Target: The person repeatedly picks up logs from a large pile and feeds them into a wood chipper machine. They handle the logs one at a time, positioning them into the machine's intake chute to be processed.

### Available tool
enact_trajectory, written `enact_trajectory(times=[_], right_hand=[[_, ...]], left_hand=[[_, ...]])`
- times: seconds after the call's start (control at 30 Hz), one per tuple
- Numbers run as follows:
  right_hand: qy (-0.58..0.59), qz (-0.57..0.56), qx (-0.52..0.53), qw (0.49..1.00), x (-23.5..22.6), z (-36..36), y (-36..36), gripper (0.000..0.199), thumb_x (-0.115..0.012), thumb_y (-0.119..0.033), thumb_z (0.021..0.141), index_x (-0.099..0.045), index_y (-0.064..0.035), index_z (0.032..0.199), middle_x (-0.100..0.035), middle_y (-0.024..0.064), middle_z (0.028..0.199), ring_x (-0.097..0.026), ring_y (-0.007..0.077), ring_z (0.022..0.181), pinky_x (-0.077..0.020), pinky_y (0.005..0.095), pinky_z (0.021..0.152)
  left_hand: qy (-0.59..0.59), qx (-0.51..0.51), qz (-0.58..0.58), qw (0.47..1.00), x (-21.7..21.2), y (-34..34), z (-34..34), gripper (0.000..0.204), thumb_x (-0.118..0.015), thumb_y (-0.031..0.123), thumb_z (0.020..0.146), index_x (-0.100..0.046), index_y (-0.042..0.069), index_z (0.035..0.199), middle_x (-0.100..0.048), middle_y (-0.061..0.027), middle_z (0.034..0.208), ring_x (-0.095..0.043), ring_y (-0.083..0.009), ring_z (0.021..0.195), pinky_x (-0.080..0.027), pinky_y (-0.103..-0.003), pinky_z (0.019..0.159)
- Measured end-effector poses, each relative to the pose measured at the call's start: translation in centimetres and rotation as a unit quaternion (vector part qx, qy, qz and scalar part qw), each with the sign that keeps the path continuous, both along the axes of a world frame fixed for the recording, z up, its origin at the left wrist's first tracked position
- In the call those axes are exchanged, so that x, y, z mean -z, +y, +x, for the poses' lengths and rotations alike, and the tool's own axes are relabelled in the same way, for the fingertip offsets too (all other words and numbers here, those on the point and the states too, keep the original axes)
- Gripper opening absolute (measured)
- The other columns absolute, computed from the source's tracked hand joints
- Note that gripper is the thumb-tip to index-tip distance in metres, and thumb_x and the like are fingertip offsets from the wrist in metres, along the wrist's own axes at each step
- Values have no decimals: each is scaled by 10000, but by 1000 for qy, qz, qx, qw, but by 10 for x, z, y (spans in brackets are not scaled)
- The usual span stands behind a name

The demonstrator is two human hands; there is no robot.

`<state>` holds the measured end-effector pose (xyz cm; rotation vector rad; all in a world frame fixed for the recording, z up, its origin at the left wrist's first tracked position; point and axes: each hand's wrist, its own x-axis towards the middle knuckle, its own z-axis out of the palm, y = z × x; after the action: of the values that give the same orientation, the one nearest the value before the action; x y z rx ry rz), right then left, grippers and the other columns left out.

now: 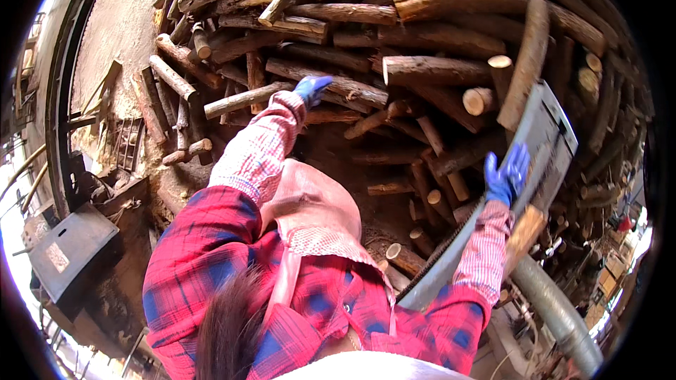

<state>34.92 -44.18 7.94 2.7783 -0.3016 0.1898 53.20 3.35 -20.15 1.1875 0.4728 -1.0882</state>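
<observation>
My left hand, in a blue glove, reaches out over the wood pile with its fingers stretched to the right. It is at a bark-covered log, beside the end of a thinner pale log; whether it touches either is hard to tell. Off to the right, my right hand, also blue-gloved, has its fingers spread and holds nothing. That hand is over the near edge of a grey metal table. A pale split piece of wood lies next to my right forearm.
A large heap of cut logs fills the far side and curves round to the right. One long log leans against the table's far end. A grey metal box stands at left, and a silvery pipe runs at lower right.
</observation>
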Motion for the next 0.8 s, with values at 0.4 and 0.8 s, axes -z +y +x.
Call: enact_trajectory(times=[0.4, 0.8], right_hand=[[23, 9, 8, 1000, 9, 8, -3, 454, -618, -202, 928, -515, 26, 1307, -455, 253, 1390, -447, 408, 1277, -371, 506, 1064], [43, -49, -16, 998, 6, 12, -1, 485, -663, -245, 900, -545, 32, 1281, -471, 270, 1371, -470, 417, 1262, -417, 510, 1029]], left_hand=[[168, -385, 260, 869, 155, -7, 210, 1045, -751, 684, 647, -420, -11, 1353, -488, -215, 1348, -538, -394, 1116, -417, -477, 985], [-4, -389, 79, 918, 162, 60, 111, 280, -727, 195, 832, -666, 35, 1054, -685, -72, 917, -638, -190, 770, -526, -330, 684]])
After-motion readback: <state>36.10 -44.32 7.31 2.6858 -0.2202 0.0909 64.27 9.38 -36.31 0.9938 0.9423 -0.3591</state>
